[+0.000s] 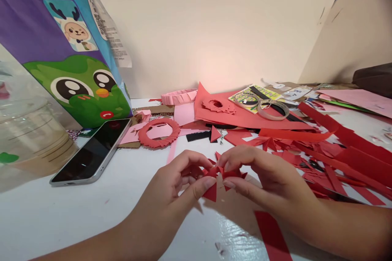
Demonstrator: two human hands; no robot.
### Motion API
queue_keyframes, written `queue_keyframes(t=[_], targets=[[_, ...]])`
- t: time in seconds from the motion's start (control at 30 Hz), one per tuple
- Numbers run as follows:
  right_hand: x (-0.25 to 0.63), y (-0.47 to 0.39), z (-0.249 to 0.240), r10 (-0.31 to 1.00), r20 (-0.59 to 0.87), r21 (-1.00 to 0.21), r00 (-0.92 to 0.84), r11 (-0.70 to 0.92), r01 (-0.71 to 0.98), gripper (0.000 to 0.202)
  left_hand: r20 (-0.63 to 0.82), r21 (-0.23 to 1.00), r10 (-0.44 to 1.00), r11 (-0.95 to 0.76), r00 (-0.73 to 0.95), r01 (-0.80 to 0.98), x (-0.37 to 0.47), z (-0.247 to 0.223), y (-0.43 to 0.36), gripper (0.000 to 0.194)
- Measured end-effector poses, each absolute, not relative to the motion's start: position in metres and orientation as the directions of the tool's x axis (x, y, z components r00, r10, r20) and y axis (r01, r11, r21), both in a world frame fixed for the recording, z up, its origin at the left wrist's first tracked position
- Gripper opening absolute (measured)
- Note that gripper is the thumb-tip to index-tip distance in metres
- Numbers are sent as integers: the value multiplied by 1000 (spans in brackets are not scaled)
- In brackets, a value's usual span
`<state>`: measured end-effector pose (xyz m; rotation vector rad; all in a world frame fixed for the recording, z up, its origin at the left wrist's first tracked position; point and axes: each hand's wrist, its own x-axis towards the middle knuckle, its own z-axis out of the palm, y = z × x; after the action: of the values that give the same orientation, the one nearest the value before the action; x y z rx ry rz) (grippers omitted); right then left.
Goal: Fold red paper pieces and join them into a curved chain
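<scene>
Between my two hands is a folded red paper piece (pixel 210 193) with several pointed tips, held a little above the white table. My left hand (pixel 183 183) pinches its left side between thumb and fingers. On the other side, my right hand (pixel 254 175) grips it with thumb and index finger. The fingers cover much of the paper, so its full shape is hidden. Beyond the left hand lies a pleated red paper ring (pixel 159 144). A red paper strip (pixel 272 234) rests on the table below my right hand.
A phone (pixel 92 153), a plastic cup (pixel 33 138) and a purple paper bag (pixel 64 45) stand or lie at left. Red paper scraps (pixel 306 159) are heaped at right. Tape rolls (pixel 273 110) sit on a red sheet (pixel 251 121) near the wall, beside a pink pleated ring (pixel 179 97).
</scene>
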<state>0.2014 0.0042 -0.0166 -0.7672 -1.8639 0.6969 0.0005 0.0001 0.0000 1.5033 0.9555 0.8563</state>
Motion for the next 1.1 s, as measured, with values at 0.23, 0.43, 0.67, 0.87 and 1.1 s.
queue_keyframes(t=[0.23,0.43,0.67,0.87,1.1], targets=[[200,9,-14,816,471,-827,-335,541,154,10,15,984,910,-86,415,154,1,1,0,11],[197,7,-10,921,293,-932,-258,335,137,8,34,984,918,-100,396,146,3,3,2,12],[196,6,-14,913,284,-933,-291,334,137,4,-5,984,923,-63,384,164,2,3,3,11],[196,7,-11,894,302,-912,-330,372,172,9,-59,987,923,-4,381,163,2,2,0,13],[195,3,-16,905,278,-952,-324,305,34,33,-23,995,939,-13,343,102,2,1,-1,9]])
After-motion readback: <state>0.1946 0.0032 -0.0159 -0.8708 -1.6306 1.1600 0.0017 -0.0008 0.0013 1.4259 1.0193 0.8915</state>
